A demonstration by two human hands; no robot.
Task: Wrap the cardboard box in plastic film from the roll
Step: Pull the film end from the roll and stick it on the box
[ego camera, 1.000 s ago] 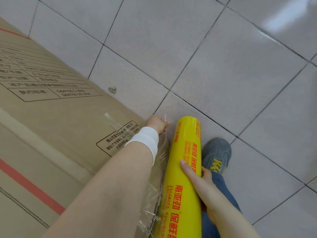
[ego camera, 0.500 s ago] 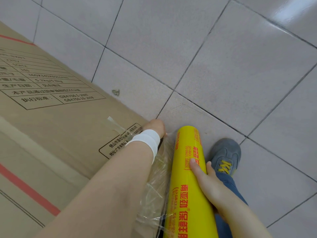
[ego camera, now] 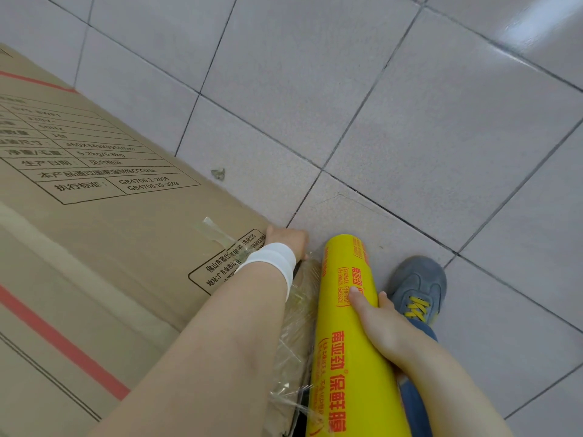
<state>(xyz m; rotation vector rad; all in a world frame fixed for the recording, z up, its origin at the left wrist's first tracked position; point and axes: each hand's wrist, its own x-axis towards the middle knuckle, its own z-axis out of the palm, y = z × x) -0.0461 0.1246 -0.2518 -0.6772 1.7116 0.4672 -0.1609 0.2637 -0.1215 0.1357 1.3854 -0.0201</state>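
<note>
A large brown cardboard box [ego camera: 94, 247] lies on the grey tiled floor [ego camera: 410, 121]. Its printed table reads "执行标准: GB4706.1-2005 GB4706.19-2008", with "生产日期" and "本产品通过国家强制性CCC认证" above, and a framed address label begins "佛山市嘉仕" and "地址:广东省佛山". The left hand [ego camera: 288, 242], with a white wristband [ego camera: 271, 260] on its wrist, rests at the box's near corner by that label. Its fingers are out of sight over the edge, so I cannot tell whether they grasp anything. Just beside the box stands the yellow cylindrical roll of plastic film [ego camera: 347, 342], printed in red "南亚劲 保鲜膜" (the smaller print is too fine to read). The right hand [ego camera: 378, 323] grips it around the middle, thumb on the front. Crinkled clear film [ego camera: 296, 326] stretches from the roll to the box's end face. A grey-blue sneaker with yellow laces [ego camera: 419, 288] stands behind the roll.
</note>
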